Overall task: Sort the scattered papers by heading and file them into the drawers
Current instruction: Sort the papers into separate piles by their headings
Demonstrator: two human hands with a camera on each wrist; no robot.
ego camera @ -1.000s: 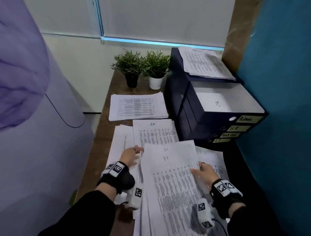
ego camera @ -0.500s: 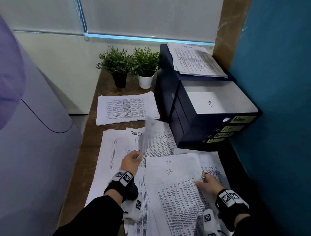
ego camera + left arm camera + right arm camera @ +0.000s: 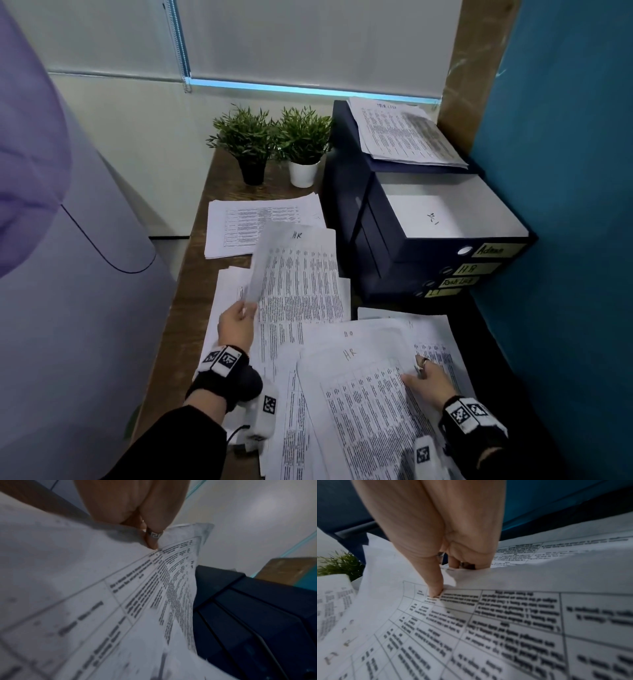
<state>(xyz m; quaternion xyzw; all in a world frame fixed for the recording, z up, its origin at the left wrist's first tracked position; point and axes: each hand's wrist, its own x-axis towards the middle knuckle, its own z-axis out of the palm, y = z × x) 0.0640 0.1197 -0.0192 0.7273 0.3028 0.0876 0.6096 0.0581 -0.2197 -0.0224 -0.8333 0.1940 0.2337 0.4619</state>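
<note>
Our left hand (image 3: 236, 325) pinches the lower corner of an HR sheet (image 3: 301, 274), lifted and tilted over the scattered papers (image 3: 227, 284) near the worktop's (image 3: 191, 284) left edge, left of the drawer unit (image 3: 428, 267), whose top drawer stands open. Our right hand (image 3: 430, 382) grips a second HR sheet (image 3: 363, 404) at the near right, thumb on top, fingers tucked under its edge.

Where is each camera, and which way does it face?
Head: on the head, facing forward and down at papers and drawer unit; both hands show.
Left wrist: along the left hand, at the lifted sheet it pinches.
Right wrist: along the right hand, pinching an HR sheet.
Shared: head and left wrist show the drawer unit.
</note>
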